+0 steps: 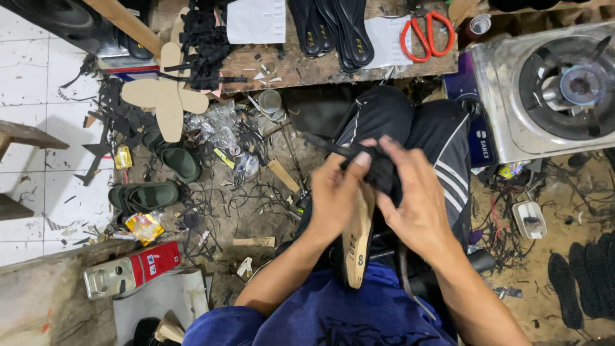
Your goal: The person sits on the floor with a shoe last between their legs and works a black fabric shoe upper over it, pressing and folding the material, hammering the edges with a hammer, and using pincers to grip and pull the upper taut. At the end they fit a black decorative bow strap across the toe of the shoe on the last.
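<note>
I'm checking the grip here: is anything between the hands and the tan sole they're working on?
Yes, partly. A black strap piece sits under the fingertips of both the left hand and the right hand, over the top end of the tan shoe sole. Lower down, the left hand's palm appears to rest directly on the sole.

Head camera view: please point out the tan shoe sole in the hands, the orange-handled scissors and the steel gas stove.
tan shoe sole [359, 240], head view, its bare middle
orange-handled scissors [428, 35], head view, handle loop
steel gas stove [506, 96], head view, bare top plate

A red and silver flat box [131, 270] lies near left; a crumpled yellow wrapper [145, 226] just beyond; white paper sheets [256, 20] far on the bench.
</note>
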### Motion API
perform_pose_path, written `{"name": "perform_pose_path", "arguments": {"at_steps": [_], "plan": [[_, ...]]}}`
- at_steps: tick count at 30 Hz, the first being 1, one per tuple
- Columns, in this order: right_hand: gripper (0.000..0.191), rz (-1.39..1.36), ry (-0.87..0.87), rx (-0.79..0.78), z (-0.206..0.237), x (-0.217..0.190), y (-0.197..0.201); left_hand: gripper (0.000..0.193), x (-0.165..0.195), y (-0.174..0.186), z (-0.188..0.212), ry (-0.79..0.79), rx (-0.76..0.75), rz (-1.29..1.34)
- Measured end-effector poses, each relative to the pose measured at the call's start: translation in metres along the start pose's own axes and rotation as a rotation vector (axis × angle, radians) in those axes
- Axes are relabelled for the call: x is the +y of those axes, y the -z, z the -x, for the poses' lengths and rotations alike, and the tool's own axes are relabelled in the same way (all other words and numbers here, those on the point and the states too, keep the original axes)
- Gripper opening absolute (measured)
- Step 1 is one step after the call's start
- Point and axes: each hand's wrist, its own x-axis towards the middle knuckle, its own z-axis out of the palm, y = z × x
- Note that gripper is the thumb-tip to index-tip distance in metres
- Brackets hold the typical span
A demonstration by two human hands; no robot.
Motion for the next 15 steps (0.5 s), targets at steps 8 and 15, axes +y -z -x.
{"name": "perform_pose_path", "arguments": {"at_steps": [8, 15], "plan": [[0.031, -0.975, -0.516, 0.134, 0.031, 0.037, -0.006, 0.028, -0.011, 0.015, -0.018, 0.145, 0.158, 0.517], [0.013, -1.434, -0.600, 0.358, 0.039, 0.048, -0.029, 0.040, -0.004, 0.000, 0.007, 0.145, -0.021, 0.177]]}}
